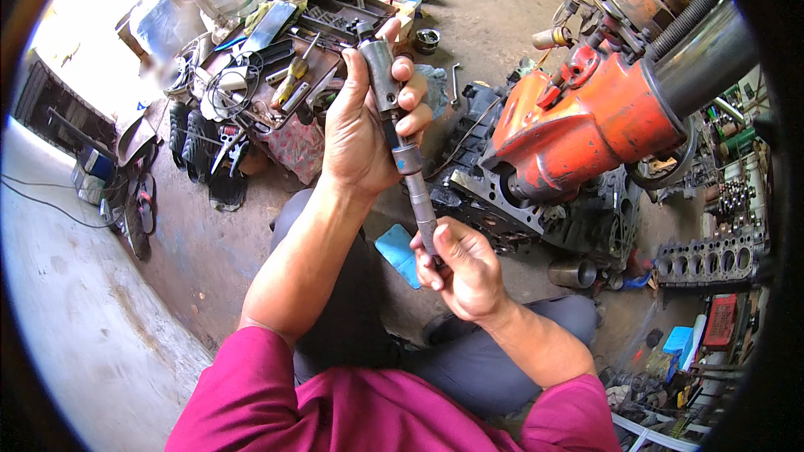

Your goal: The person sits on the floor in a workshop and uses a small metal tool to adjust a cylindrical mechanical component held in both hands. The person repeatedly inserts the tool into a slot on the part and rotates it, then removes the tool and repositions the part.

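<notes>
A long metal micrometer-like measuring tool point(421, 198) slants down from upper left to lower right in front of me. My left hand point(362, 130) is closed around its upper part, a thick grey cylinder point(382, 77) with a small hole in its side. Fingers and thumb of my right hand point(467, 272) pinch the knurled lower end. Both hands are raised above my bent legs. Below the tool, a light blue flat case point(397, 254) lies on the floor.
To the right, an orange machine head point(578, 130) stands over an engine block point(494, 197). A metal cylinder sleeve point(573, 272) lies beside it. At upper left, a tray point(276, 121) holds several hand tools and cables. Another engine block point(708, 264) sits far right.
</notes>
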The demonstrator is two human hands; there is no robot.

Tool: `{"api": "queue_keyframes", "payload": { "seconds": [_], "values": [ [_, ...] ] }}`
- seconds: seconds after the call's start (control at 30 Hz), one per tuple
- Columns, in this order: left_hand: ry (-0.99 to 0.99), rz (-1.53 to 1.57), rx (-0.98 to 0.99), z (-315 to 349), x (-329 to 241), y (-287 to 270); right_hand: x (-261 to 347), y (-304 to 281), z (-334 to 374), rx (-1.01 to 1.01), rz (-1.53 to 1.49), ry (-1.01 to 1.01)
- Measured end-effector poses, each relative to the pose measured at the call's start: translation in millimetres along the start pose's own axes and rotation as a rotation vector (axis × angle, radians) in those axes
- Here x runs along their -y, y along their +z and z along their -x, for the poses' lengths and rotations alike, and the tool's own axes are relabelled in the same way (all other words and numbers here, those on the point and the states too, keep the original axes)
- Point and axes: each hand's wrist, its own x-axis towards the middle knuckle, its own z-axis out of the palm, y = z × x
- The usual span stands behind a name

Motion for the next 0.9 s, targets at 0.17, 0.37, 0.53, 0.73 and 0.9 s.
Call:
{"api": "queue_keyframes", "payload": {
  "seconds": [0.17, 0.37, 0.53, 0.73, 0.9],
  "values": [
    [0.061, -0.476, -0.024, 2.2, 2.4, 3.1, 36.7, -4.0, -9.0, -0.300, 0.303, -0.269],
    [-0.037, -0.789, 0.048, 10.6, 17.4, 3.4, 67.8, -6.3, 2.0, -0.201, 0.436, -0.275],
    [-0.115, -0.944, 0.121, 12.4, 21.9, 5.9, 69.5, -7.7, 4.7, -0.228, 0.539, -0.250],
    [-0.199, -1.187, 0.095, 17.8, 26.0, 11.0, 64.6, -13.6, 5.0, -0.262, 0.846, -0.520],
    [-0.169, -1.150, 0.055, 18.5, 34.1, 9.1, 59.1, -20.6, 3.6, -0.273, 0.874, -0.544]
  ]
}}
